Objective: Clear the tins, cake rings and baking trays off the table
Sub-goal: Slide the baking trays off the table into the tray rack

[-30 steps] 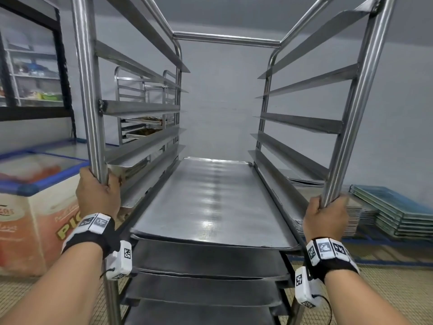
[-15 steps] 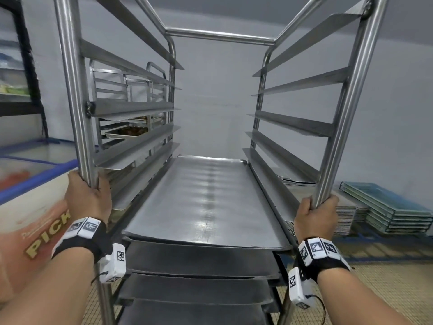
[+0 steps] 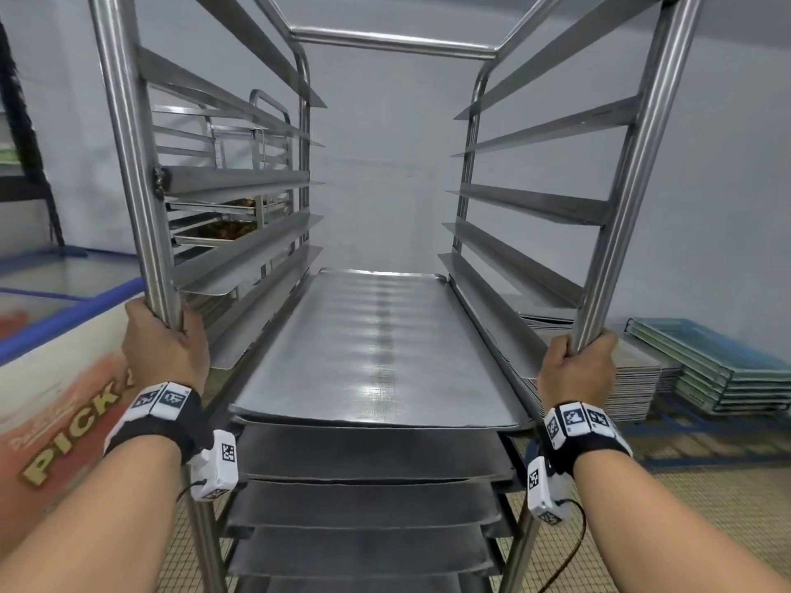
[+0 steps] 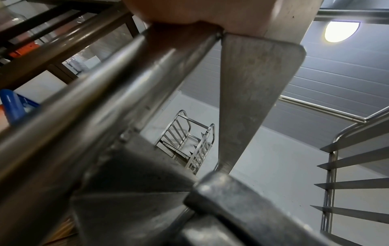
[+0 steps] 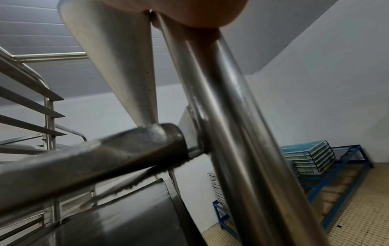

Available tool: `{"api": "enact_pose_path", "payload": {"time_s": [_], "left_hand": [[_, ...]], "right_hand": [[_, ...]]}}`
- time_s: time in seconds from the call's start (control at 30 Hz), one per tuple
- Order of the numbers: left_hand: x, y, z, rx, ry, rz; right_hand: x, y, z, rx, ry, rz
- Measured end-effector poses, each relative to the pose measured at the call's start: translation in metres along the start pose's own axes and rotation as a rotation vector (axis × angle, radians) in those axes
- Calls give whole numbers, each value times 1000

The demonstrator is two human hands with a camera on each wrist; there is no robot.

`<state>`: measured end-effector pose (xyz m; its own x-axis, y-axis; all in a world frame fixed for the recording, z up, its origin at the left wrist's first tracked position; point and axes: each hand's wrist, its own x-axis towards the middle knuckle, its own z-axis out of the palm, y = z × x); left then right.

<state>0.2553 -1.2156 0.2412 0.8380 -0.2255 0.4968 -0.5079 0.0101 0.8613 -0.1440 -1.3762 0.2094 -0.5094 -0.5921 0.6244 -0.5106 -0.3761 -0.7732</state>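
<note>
Hands on rack posts, wheeling loaded trays away.
Your left hand (image 3: 165, 342) and right hand (image 3: 575, 370) grip the rack (image 3: 132, 143) uprights; baking trays (image 3: 376, 344) sit on its runners (mid-transport). Next, steer toward the wall.

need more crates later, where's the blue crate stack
In the head view the blue crate stack is low right, by the wall, beyond the right hand.
</note>
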Motion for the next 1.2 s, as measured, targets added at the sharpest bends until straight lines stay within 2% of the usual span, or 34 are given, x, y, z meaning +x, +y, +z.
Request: {"api": "enact_pose_path", "payload": {"time_s": [0.37, 0.67, 0.9, 1.2], "left_hand": [[51, -22, 103, -32, 8, -18], [107, -60, 212, 29, 79, 145], [133, -64, 281, 63, 85, 112], [167, -70, 347, 168, 83, 5]], "right_hand": [[50, 28, 100, 20, 8, -11], [100, 60, 201, 64, 29, -85], [139, 80, 269, 26, 38, -60], [177, 94, 359, -43, -62, 24]]}}
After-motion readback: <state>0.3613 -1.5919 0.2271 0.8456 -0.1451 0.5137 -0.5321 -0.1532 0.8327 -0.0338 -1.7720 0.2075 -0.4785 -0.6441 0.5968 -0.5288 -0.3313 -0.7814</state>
